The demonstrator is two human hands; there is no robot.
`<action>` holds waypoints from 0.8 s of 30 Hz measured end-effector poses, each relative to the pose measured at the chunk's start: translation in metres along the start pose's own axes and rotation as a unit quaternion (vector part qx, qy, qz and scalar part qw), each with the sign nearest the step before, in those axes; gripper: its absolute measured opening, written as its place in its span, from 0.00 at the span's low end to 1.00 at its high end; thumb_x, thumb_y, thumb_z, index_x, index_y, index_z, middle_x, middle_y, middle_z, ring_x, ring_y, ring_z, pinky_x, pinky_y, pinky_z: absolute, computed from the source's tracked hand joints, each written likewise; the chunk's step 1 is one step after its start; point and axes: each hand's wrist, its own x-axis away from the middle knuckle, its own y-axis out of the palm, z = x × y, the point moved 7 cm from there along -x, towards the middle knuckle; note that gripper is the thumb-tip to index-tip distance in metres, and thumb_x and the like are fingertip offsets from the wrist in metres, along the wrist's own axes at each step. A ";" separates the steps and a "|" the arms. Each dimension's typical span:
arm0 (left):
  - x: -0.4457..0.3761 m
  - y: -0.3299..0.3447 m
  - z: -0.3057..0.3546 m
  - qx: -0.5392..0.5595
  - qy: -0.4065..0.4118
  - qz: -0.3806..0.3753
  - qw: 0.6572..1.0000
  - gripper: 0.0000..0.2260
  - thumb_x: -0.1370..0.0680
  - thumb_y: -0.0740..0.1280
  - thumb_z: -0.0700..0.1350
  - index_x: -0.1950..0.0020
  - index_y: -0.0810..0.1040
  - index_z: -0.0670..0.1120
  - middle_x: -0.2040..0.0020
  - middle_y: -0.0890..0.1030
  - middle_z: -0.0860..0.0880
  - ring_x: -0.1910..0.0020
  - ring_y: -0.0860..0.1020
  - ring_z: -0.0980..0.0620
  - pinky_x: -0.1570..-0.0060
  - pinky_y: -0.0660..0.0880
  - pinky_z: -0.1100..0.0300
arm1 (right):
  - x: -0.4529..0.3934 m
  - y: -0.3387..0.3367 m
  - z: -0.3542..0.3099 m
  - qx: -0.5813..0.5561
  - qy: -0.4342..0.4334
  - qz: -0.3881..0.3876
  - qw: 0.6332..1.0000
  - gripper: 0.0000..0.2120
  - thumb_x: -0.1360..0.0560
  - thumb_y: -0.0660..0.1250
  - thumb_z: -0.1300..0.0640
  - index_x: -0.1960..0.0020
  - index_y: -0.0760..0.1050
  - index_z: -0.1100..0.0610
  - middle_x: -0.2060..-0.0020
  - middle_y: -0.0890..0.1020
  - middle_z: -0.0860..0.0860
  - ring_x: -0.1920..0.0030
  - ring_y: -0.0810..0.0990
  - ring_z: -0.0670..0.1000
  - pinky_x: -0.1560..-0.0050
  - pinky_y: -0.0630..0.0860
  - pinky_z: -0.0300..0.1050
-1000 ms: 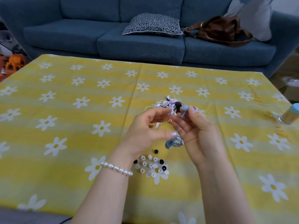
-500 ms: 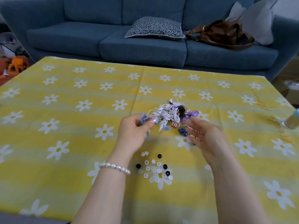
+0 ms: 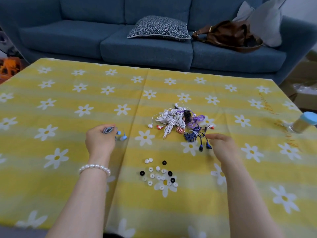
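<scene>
lightly, left hand [image 3: 100,140] pinches a coiled pale blue earphone [image 3: 108,130].
right hand [image 3: 223,147] open beside the dark blue earphone [image 3: 191,135]: limp, light cord, likely best gripped at its wound middle.

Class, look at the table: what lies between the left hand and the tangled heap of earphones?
Head view: the light-blue earphones trailing from the left hand, then only bare daisy-print tablecloth up to the heap.
</scene>
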 end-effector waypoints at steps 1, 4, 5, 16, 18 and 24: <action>0.000 0.003 -0.001 -0.008 -0.002 -0.008 1.000 0.06 0.28 0.69 0.37 0.53 0.82 0.44 0.56 0.82 0.44 0.68 0.76 0.58 0.61 0.70 0.61 | -0.001 0.005 -0.001 0.034 -0.012 -0.010 0.999 0.17 0.27 0.56 0.68 0.46 0.79 0.57 0.64 0.76 0.53 0.66 0.72 0.54 0.66 0.69 0.44; 0.001 0.011 -0.002 -0.026 -0.026 -0.033 0.999 0.11 0.30 0.71 0.37 0.49 0.82 0.45 0.51 0.83 0.42 0.61 0.76 0.50 0.57 0.71 0.60 | -0.006 0.023 0.001 0.124 -0.028 -0.041 0.991 0.16 0.27 0.58 0.66 0.47 0.80 0.55 0.58 0.80 0.54 0.59 0.75 0.54 0.66 0.68 0.41; 0.002 0.013 -0.001 -0.039 -0.029 -0.041 0.998 0.14 0.31 0.71 0.37 0.46 0.81 0.46 0.48 0.82 0.43 0.58 0.76 0.49 0.54 0.71 0.59 | -0.007 0.029 0.003 0.157 -0.030 -0.045 0.986 0.15 0.27 0.59 0.64 0.48 0.80 0.53 0.52 0.80 0.55 0.51 0.76 0.56 0.58 0.71 0.42; 0.065 0.062 0.048 -0.159 0.135 -0.243 0.947 0.07 0.30 0.70 0.37 0.57 0.82 0.48 0.65 0.77 0.56 0.67 0.74 0.60 0.67 0.68 0.74 | -0.005 0.032 0.009 0.214 -0.059 0.012 0.975 0.11 0.30 0.67 0.68 0.49 0.80 0.59 0.49 0.81 0.58 0.52 0.78 0.57 0.58 0.66 0.40; 0.079 0.075 0.043 -0.210 0.146 -0.320 0.912 0.09 0.30 0.70 0.35 0.63 0.81 0.49 0.67 0.76 0.58 0.68 0.74 0.60 0.65 0.70 0.72 | -0.003 0.029 0.007 0.189 -0.060 0.021 0.980 0.09 0.30 0.69 0.67 0.51 0.81 0.60 0.51 0.82 0.59 0.50 0.79 0.58 0.58 0.66 0.41; 0.090 0.092 0.028 -0.317 0.154 -0.368 0.860 0.08 0.27 0.67 0.37 0.58 0.82 0.50 0.57 0.82 0.52 0.56 0.79 0.52 0.48 0.76 0.58 | 0.017 0.008 -0.034 0.125 -0.163 0.065 0.976 0.06 0.29 0.67 0.63 0.53 0.80 0.59 0.64 0.78 0.53 0.60 0.74 0.56 0.62 0.65 0.41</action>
